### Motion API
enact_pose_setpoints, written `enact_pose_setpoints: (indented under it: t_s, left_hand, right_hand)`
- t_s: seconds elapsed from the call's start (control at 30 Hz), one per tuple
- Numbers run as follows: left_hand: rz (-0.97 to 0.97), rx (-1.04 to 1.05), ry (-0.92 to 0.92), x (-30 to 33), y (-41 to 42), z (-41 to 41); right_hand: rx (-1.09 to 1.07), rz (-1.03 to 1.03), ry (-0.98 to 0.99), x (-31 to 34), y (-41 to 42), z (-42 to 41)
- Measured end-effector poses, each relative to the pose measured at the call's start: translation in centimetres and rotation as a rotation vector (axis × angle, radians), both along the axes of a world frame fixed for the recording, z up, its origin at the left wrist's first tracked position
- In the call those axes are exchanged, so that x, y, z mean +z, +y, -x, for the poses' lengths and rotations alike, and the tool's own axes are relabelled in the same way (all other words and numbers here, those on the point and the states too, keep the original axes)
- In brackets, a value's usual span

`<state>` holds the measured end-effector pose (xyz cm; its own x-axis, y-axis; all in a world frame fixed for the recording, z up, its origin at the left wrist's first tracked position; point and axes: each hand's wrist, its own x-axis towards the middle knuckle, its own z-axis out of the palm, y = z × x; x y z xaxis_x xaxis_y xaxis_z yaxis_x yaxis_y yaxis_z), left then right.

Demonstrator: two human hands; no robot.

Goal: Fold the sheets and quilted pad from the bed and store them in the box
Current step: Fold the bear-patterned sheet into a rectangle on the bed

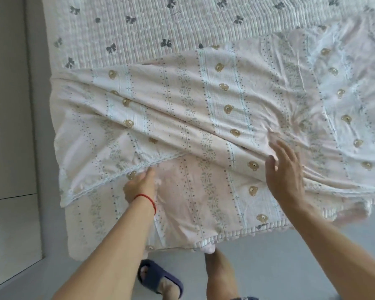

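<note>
Bed under me carries the quilted pad (139, 29); my left hand (140, 185) pinches the limp, light sheet (204, 100) at its lace hem, right hand (285, 169) spread flat, released.

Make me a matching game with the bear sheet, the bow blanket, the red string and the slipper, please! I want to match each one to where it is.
Things:
1. bear sheet
2. quilted pad with bows
3. red string
4. dark slipper

Places:
A. on the floor, on a foot
B. round the left wrist
C. spread on the bed, at the far end
D. crumpled on top of the pad, its edge held by the left hand

Pairs: 1-D, 2-C, 3-B, 4-A
</note>
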<state>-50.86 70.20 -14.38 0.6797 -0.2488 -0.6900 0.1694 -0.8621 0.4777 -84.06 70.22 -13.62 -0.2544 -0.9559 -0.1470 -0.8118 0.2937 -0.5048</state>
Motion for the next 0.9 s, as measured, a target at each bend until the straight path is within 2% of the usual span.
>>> enact_pose_setpoints:
  t_s: [0.07, 0.13, 0.2, 0.23, 0.3, 0.37, 0.4, 0.47, 0.53, 0.67, 0.73, 0.83, 0.9]
  left_hand:
    - [0.207, 0.332, 0.311, -0.6, -1.7, -2.9]
    - [0.333, 0.451, 0.515, -0.9, -3.1, -5.4]
    - [0.366, 0.467, 0.588, -0.7, -3.0, -6.8]
    - [0.387, 0.468, 0.589, -0.6, -2.7, -6.9]
    - [0.399, 0.422, 0.602, 1.0, -0.3, -7.7]
    - [0.387, 0.393, 0.609, 2.5, 2.4, -8.8]
    - [0.383, 0.398, 0.614, 3.1, 3.9, -9.8]
    - [0.366, 0.377, 0.621, 3.5, 6.6, -11.9]
    - [0.368, 0.335, 0.638, 3.4, 8.8, -14.2]
    - [0.353, 0.231, 0.679, 3.8, 11.8, -16.9]
    - [0.320, 0.188, 0.665, 3.5, 13.8, -17.5]
    - [0.226, 0.191, 0.642, 1.8, 17.1, -18.5]
    - [0.139, 0.248, 0.688, 0.4, 17.8, -19.0]
  right_hand:
    - [0.022, 0.075, -0.126, 1.3, 3.2, -4.8]
    - [0.055, -0.004, -0.235, 0.9, 5.2, -8.9]
    - [-0.027, -0.130, -0.370, 0.0, 5.7, -12.4]
    - [-0.100, -0.201, -0.490, -0.5, 5.1, -13.7]
    - [-0.402, -0.332, -0.875, -0.8, 4.7, -17.0]
    - [-0.751, -0.379, -1.231, -1.2, 3.9, -19.1]
    - [-0.876, -0.372, -1.318, -1.2, 3.8, -19.9]
    - [-1.028, -0.344, -1.351, -2.4, 4.2, -20.3]
    - [-1.091, -0.302, -1.320, -2.9, 5.3, -20.7]
    - [-1.232, -0.109, -1.071, -2.9, 9.6, -20.6]
    - [-1.203, -0.051, -1.012, -2.5, 12.3, -20.9]
    - [-1.168, -0.132, -1.024, -2.5, 15.3, -20.9]
    - [-1.173, -0.167, -1.065, -2.4, 15.6, -20.1]
